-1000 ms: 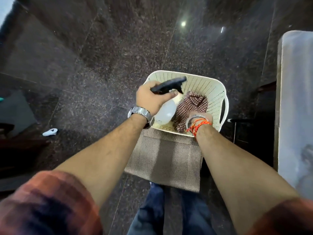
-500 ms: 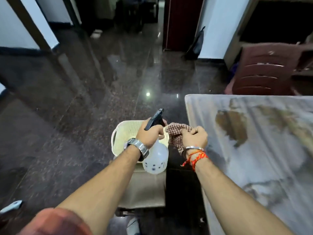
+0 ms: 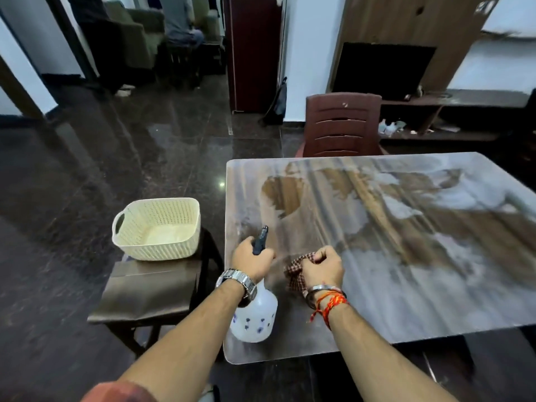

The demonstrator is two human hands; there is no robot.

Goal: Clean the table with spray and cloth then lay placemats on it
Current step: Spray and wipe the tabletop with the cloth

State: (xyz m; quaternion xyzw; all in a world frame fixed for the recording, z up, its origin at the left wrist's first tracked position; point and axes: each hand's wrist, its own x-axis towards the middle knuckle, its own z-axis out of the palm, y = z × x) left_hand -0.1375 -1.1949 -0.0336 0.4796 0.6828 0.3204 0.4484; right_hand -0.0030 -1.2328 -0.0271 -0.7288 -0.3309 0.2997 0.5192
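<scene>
My left hand grips the dark trigger head of a white spray bottle, held over the near left corner of the table. Its nozzle points away from me across the tabletop. My right hand is closed on a bunched brown checked cloth just above the table, a hand's width to the right of the bottle. The tabletop is wood under a cloudy, streaked clear cover. Folded brown placemats lie on a low stool at the table's left side.
An empty cream plastic basket stands on the placemats. A dark red chair stands at the table's far side, with a TV unit behind it. Dark polished floor spreads to the left. A person sits in the far room.
Both hands lifted the bottle and cloth out of the basket and carried them rightward over the table's near left corner. My view rose from the basket to the room.
</scene>
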